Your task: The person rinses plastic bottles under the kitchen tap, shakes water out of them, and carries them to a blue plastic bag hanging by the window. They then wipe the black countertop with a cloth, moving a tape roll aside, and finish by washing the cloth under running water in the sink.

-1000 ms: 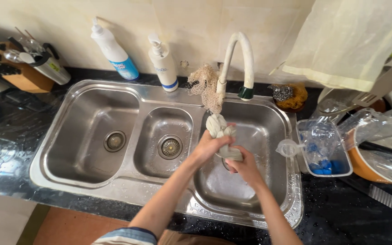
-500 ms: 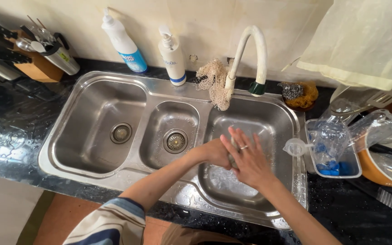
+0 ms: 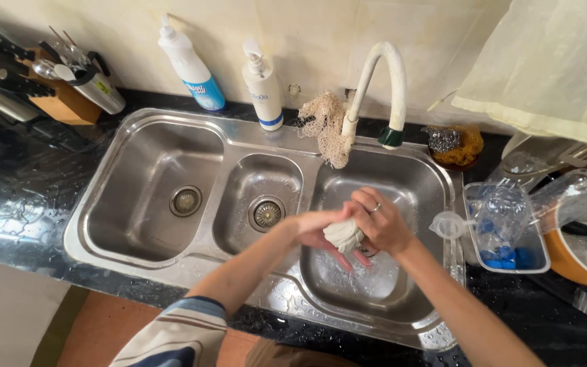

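A small white wad of wet cloth [image 3: 343, 235] sits squeezed between the person's two hands, held over the right basin of the three-bowl stainless steel sink [image 3: 137, 146], above its drain. The left hand [image 3: 315, 231] cups the wad from below and the left, fingers curled partly round it; the right hand [image 3: 383, 222], with a ring on one finger, closes over it from above, fingers bent down tight. Wringing it well seems to call for opposite twists of the two wrists, keeping the wad low over the basin so the drips fall inside. The cloth looks soft, crumpled and soaked. The steel is smooth, shiny and beaded with water. Just beyond, a white curved tap [image 3: 380, 81] arches over the basin, a beige knotted net scrubber [image 3: 324, 126] hanging at its base. Farther left stand a white pump bottle [image 3: 263, 88] and a white squeeze bottle with a blue label [image 3: 188, 68]. Right of the sink a clear plastic tub [image 3: 504, 231] rests on the wet black stone counter [image 3: 15, 197]
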